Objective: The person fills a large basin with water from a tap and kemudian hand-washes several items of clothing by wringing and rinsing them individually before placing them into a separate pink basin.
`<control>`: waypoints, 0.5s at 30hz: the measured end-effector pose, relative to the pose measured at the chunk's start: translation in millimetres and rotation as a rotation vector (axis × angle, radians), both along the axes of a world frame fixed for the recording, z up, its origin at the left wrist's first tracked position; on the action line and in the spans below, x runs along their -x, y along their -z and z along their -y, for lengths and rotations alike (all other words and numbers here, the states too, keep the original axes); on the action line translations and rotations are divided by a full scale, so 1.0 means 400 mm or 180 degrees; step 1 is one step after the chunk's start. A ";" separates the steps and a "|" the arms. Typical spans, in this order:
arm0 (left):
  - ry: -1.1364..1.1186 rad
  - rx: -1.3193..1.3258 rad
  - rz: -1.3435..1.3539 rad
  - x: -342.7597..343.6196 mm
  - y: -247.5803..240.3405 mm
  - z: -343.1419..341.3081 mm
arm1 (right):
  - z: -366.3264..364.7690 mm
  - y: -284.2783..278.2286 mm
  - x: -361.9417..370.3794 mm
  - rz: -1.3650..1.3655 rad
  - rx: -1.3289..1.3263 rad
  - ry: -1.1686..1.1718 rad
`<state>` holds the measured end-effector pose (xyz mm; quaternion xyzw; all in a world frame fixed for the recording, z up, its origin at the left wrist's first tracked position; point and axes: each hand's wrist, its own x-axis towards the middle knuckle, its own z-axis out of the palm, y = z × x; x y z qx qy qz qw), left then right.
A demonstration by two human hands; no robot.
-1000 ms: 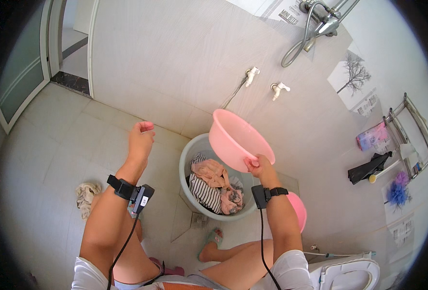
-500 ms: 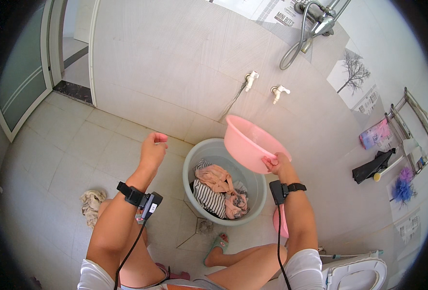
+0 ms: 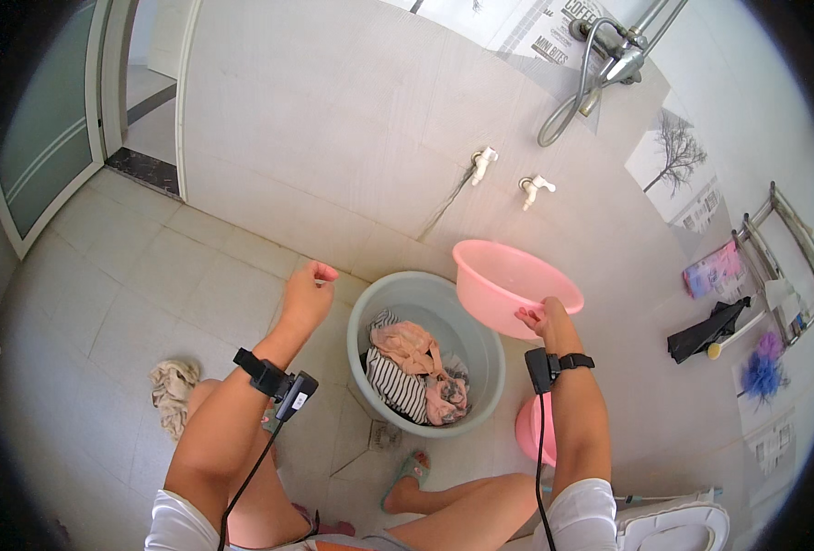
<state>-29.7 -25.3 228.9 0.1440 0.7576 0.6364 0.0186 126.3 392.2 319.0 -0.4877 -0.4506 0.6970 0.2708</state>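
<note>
My right hand point(image 3: 543, 319) grips the near rim of a pink plastic basin point(image 3: 503, 292), which is tilted beside the wall. Below it and to its left stands a large grey-blue tub point(image 3: 494, 367), partly overlapped by the basin. Inside the tub lie a black-and-white striped garment point(image 3: 396, 384) and a peach-pink garment point(image 3: 405, 347), bunched together. My left hand point(image 3: 308, 298) is raised left of the tub, fingers curled in, with nothing visible in them. Both wrists carry a strapped black device with a cable.
A second pink basin point(image 3: 534, 432) sits on the floor under my right forearm. Two white taps point(image 3: 484, 165) and a shower mixer point(image 3: 623, 66) are on the wall. A beige cloth point(image 3: 174, 393) lies on the left floor. A floor drain point(image 3: 384, 435) and a toilet point(image 3: 673, 531) are nearby.
The pink basin has moved right and slightly down with my right hand, uncovering more of the tub. My left hand has shifted a little to the right.
</note>
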 end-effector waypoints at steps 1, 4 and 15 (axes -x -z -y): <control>0.0014 0.0052 -0.0036 -0.003 -0.002 -0.001 | 0.000 -0.002 -0.002 0.0021 -0.0045 -0.0007; 0.0056 0.0121 -0.0074 -0.012 -0.011 -0.009 | -0.011 -0.006 -0.007 0.0033 -0.0139 -0.0028; 0.0038 0.0436 -0.0449 -0.018 -0.001 -0.025 | 0.036 -0.011 0.036 -0.0118 -0.0242 -0.0070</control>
